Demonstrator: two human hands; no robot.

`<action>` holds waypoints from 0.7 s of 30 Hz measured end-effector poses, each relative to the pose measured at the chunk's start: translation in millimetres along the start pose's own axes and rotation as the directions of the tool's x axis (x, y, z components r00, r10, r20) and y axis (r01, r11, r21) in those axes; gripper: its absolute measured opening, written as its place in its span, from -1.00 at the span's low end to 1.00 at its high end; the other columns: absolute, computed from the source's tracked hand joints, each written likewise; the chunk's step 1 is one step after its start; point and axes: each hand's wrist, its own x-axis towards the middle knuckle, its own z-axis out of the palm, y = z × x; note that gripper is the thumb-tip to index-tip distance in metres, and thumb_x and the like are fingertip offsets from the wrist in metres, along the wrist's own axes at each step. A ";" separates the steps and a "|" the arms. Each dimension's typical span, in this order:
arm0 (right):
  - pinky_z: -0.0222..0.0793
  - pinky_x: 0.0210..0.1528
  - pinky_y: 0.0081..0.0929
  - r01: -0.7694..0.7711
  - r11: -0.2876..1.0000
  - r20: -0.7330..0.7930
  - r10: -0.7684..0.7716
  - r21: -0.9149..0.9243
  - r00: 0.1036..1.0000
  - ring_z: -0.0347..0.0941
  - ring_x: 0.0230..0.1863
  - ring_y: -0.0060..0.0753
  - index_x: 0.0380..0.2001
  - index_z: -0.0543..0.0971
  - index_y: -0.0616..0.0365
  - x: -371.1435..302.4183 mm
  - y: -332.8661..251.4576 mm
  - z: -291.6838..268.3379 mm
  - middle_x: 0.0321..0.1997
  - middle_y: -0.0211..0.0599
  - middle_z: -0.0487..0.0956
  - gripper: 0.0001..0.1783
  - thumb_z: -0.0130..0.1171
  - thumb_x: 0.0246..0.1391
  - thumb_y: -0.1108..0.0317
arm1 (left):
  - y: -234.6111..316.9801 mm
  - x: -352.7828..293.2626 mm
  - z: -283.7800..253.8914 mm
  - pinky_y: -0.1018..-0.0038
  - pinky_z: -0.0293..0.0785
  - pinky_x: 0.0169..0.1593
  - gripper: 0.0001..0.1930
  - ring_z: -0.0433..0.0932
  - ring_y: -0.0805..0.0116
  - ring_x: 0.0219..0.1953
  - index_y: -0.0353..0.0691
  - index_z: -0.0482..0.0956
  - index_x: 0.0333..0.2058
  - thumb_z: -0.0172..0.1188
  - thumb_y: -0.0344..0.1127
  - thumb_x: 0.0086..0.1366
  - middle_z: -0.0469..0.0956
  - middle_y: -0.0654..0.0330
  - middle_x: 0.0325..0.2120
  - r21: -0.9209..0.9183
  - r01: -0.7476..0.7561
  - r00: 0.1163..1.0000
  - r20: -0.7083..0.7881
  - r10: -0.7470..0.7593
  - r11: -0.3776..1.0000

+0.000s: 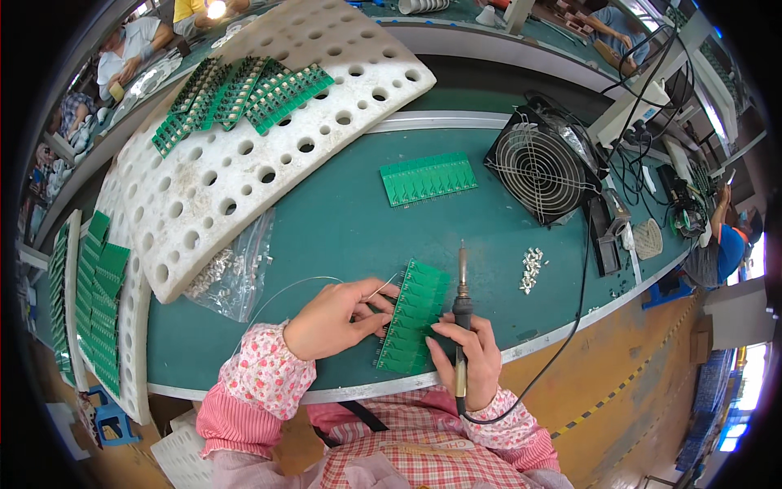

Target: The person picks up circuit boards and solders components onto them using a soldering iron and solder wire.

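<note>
One green pin-edged board [414,316]: left hand [349,318] pinches thin wire [389,283] beside it, right hand [471,354] grips soldering iron [463,306]; fan [539,169] at one o'clock, holed slab [236,165] at eleven.

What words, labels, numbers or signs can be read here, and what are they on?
Red-checked apron: a short line of lettering, small and partly unclear; I won't copy it out.
Nearer green circuit board: fine markings, too small to read.
Farther green circuit board: fine markings, also too small to read.

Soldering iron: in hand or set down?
In hand: the right hand holds the soldering iron, its tip pointing away from the person's body.
</note>
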 end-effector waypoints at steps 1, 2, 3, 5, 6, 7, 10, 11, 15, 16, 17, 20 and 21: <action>0.49 -0.30 -0.41 0.005 1.000 0.024 -0.005 -0.011 1.000 0.55 -0.23 -0.19 -0.21 0.59 0.04 0.5 2.0 0.3 -0.20 -0.17 0.49 -0.59 0.40 -0.23 0.57 | 4.7 0.3 1.1 0.54 0.52 -0.34 -0.68 0.62 0.42 -0.42 -0.37 0.43 -0.01 0.12 -0.52 0.24 0.62 0.11 -0.35 0.071 0.027 0.999 -0.020 -0.025 0.997; 0.48 -0.31 -0.41 0.011 1.000 0.048 -0.010 -0.021 0.999 0.54 -0.24 -0.20 -0.22 0.60 0.03 1.9 4.2 0.6 -0.20 -0.18 0.49 -0.59 0.40 -0.23 0.55 | 7.4 1.8 1.2 0.56 0.51 -0.33 -0.69 0.61 0.45 -0.43 -0.39 0.43 -0.01 0.12 -0.52 0.25 0.61 0.13 -0.38 0.141 0.054 0.998 -0.042 -0.048 0.988; 0.48 -0.31 -0.41 0.013 1.000 0.046 -0.012 -0.022 0.999 0.54 -0.24 -0.20 -0.22 0.60 0.03 3.9 6.1 1.1 -0.20 -0.18 0.49 -0.59 0.40 -0.23 0.55 | 7.6 4.2 0.2 0.56 0.51 -0.33 -0.69 0.61 0.45 -0.43 -0.39 0.43 -0.01 0.12 -0.52 0.25 0.61 0.13 -0.38 0.142 0.052 0.998 -0.042 -0.046 0.988; 0.46 -0.29 -0.37 0.007 0.999 0.079 -0.004 -0.039 0.997 0.52 -0.27 -0.16 -0.22 0.60 0.02 4.5 5.1 6.2 -0.20 -0.16 0.49 -0.59 0.40 -0.23 0.54 | 6.1 -1.4 -3.0 0.55 0.51 -0.37 -0.67 0.61 0.45 -0.47 -0.37 0.47 -0.04 0.18 -0.49 0.21 0.62 0.17 -0.44 0.251 0.069 0.995 -0.093 -0.047 0.966; 0.46 -0.29 -0.37 0.019 1.000 0.086 -0.016 -0.026 0.996 0.52 -0.27 -0.16 -0.22 0.60 0.02 5.9 4.2 7.6 -0.20 -0.16 0.49 -0.59 0.40 -0.23 0.54 | 3.1 -3.1 -4.5 0.55 0.51 -0.37 -0.67 0.61 0.45 -0.47 -0.37 0.47 -0.04 0.18 -0.49 0.21 0.62 0.17 -0.44 0.252 0.076 0.993 -0.112 -0.049 0.965; 0.45 -0.28 -0.36 0.047 0.998 0.091 -0.043 -0.045 0.995 0.51 -0.28 -0.15 -0.21 0.60 0.01 5.9 -3.5 10.4 -0.21 -0.16 0.49 -0.59 0.40 -0.23 0.54 | 1.1 -16.1 -6.5 0.53 0.50 -0.41 -0.66 0.60 0.43 -0.50 -0.32 0.48 -0.04 0.21 -0.44 0.19 0.62 0.19 -0.45 0.331 0.034 0.989 -0.149 0.017 0.943; 0.43 -0.17 -0.28 0.058 0.989 0.123 -0.041 -0.134 0.992 0.48 -0.22 -0.07 -0.19 0.59 -0.01 4.2 -8.4 10.4 -0.22 -0.14 0.50 -0.60 0.37 -0.19 0.53 | -9.8 -26.5 -3.2 0.42 0.47 -0.40 -0.63 0.57 0.34 -0.56 -0.19 0.52 -0.05 0.27 -0.28 0.16 0.60 0.24 -0.50 0.525 -0.033 0.942 -0.268 0.202 0.851; 0.41 -0.12 -0.24 0.006 0.994 0.115 0.007 -0.112 0.993 0.47 -0.16 -0.03 -0.19 0.58 0.04 1.6 -9.9 8.2 -0.21 -0.12 0.51 -0.61 0.35 -0.18 0.55 | -12.3 -28.5 -1.5 0.36 0.43 -0.35 -0.64 0.55 0.31 -0.56 -0.14 0.53 -0.06 0.26 -0.19 0.18 0.58 0.26 -0.50 0.592 -0.073 0.898 -0.311 0.312 0.802; 0.34 0.01 -0.21 0.113 0.989 0.155 -0.097 -0.098 0.983 0.45 -0.11 0.04 -0.16 0.49 0.20 -8.3 1.6 11.2 -0.22 -0.01 0.51 -0.68 0.21 -0.05 0.55 | -10.8 -76.0 -24.9 0.35 0.37 -0.16 -0.76 0.56 0.29 -0.32 -0.12 0.59 -0.14 0.18 -0.23 0.24 0.58 0.20 -0.33 0.738 -0.018 0.765 -0.424 0.484 0.675; 0.34 -0.03 -0.23 0.200 0.966 0.182 -0.170 -0.164 0.969 0.44 -0.14 -0.02 -0.12 0.49 0.19 -3.9 -8.7 10.0 -0.20 -0.05 0.51 -0.71 0.20 0.04 0.46 | -15.4 -89.8 -35.1 0.35 0.37 -0.16 -0.76 0.56 0.29 -0.32 -0.12 0.59 -0.14 0.18 -0.23 0.24 0.58 0.20 -0.33 0.738 0.011 0.744 -0.457 0.488 0.675; 0.34 -0.06 -0.24 0.282 0.931 0.209 -0.236 -0.230 0.949 0.44 -0.17 -0.08 -0.09 0.49 0.17 0.1 -17.9 7.9 -0.18 -0.08 0.52 -0.71 0.19 0.12 0.36 | -20.0 -108.4 -47.5 0.33 0.37 -0.16 -0.81 0.56 0.26 -0.29 -0.14 0.60 -0.20 0.18 -0.25 0.23 0.59 0.19 -0.33 0.750 0.103 0.629 -0.557 0.542 0.653; 0.30 -0.03 -0.18 0.315 0.911 0.206 -0.265 -0.266 0.942 0.41 -0.12 0.06 -0.11 0.54 0.19 -2.0 -10.6 10.8 -0.12 -0.03 0.53 -0.70 0.24 0.06 0.39 | -31.6 -158.2 -95.7 0.31 0.37 -0.14 -0.89 0.55 0.13 -0.25 -0.21 0.62 -0.35 0.18 -0.36 0.19 0.60 0.10 -0.33 0.674 0.448 0.337 -0.736 0.587 0.587; 0.30 -0.03 -0.18 0.328 0.909 0.213 -0.278 -0.257 0.937 0.41 -0.12 0.06 -0.11 0.54 0.19 -0.2 -12.7 12.0 -0.12 -0.03 0.53 -0.70 0.24 0.06 0.39 | -35.4 -179.1 -117.0 0.27 0.40 -0.17 -0.89 0.56 0.07 -0.27 -0.26 0.61 -0.35 0.20 -0.38 0.15 0.59 0.05 -0.34 0.637 0.465 0.229 -0.757 0.612 0.615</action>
